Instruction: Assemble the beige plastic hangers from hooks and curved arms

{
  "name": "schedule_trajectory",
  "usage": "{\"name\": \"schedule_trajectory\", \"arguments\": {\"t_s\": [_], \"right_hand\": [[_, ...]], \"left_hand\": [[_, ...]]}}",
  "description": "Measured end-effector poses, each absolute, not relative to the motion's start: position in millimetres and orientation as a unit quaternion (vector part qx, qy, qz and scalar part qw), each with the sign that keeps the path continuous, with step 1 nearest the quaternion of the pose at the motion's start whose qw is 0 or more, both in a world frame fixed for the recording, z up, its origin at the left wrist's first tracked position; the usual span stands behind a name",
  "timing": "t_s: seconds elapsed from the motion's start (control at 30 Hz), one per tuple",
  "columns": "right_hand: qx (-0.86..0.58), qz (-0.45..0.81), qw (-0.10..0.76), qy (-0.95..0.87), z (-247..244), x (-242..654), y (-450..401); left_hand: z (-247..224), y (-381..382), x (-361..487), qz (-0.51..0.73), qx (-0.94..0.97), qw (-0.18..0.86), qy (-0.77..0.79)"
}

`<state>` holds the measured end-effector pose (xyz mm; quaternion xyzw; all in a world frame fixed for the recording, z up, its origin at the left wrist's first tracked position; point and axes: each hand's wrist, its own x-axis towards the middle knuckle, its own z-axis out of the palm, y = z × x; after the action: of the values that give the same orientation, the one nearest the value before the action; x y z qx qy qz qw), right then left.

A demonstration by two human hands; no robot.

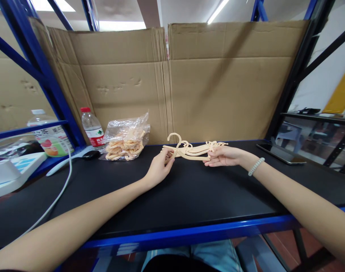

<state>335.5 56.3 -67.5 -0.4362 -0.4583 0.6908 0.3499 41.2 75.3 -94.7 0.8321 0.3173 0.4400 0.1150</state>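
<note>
- We have the beige hanger (193, 157) between our two hands over the desk (172, 200), its long axis running left to right.
- Our left hand (158, 170), its grip pinching beside the hook, is nearer that part.
- Our right hand (225, 155) pinches the right end; more hangers (199, 149) lie just behind.

Hanger (194, 158) in left fingers (169, 164) and right fingers (213, 163)
</note>
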Motion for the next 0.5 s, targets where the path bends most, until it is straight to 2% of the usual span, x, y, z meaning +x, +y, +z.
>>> {"name": "schedule_trajectory", "arguments": {"t_s": [0.5], "right_hand": [[-0.464, 0.664, 0.334, -0.482, -70.2, 334.4, 56.4]], "left_hand": [[-93.2, 73.9, 41.1, 0.431, 0.839, 0.112, 0.313]]}}
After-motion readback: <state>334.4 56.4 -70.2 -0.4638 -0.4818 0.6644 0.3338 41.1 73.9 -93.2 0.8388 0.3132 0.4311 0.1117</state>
